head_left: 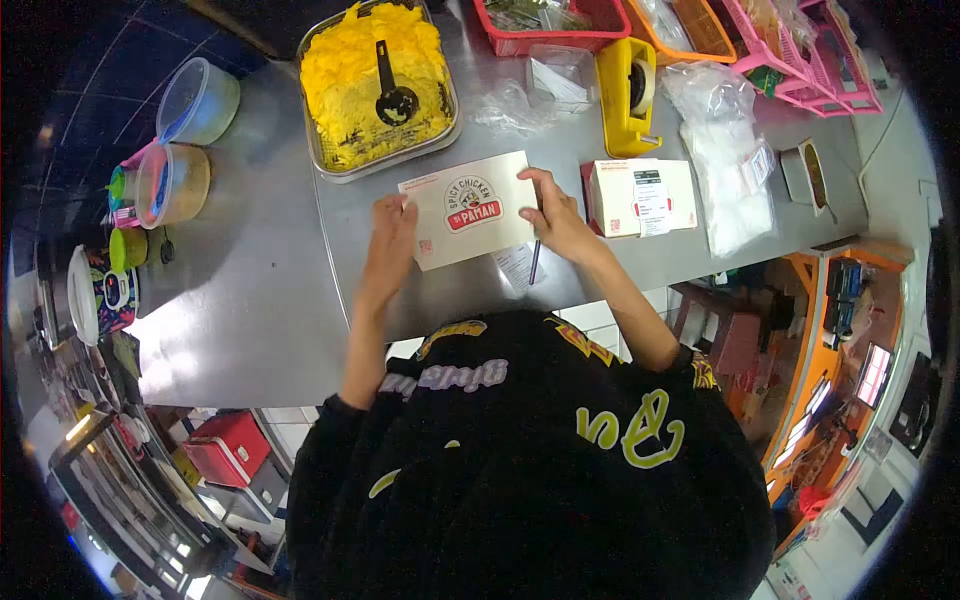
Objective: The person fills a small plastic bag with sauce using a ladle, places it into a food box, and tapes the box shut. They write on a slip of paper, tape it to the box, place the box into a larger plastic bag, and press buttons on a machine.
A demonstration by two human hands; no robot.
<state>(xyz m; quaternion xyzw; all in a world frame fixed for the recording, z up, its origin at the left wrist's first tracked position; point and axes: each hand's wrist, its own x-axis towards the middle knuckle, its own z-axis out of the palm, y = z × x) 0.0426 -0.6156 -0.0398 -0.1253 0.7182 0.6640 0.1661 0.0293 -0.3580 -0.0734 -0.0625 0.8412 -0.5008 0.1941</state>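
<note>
A white box with a red and black "Spicy Chicken" logo [470,208] is held over the steel table, tilted slightly. My left hand [393,235] grips its left edge, fingers bent round the side. At the right edge, my right hand [557,217] has its thumb and fingers closed on the box. A printed slip [514,266] and a dark pen [535,262] lie just below the box, the slip partly hidden by it. To the right sits a second box [677,190] with a label on top.
A tray of yellow rice [455,115] with a black scoop [396,104] stands behind. A yellow tape dispenser [616,125], plastic bags [727,165], a red basket [550,43] and a metal container [797,172] are at the back and right. Clear tubs [208,100] stand left.
</note>
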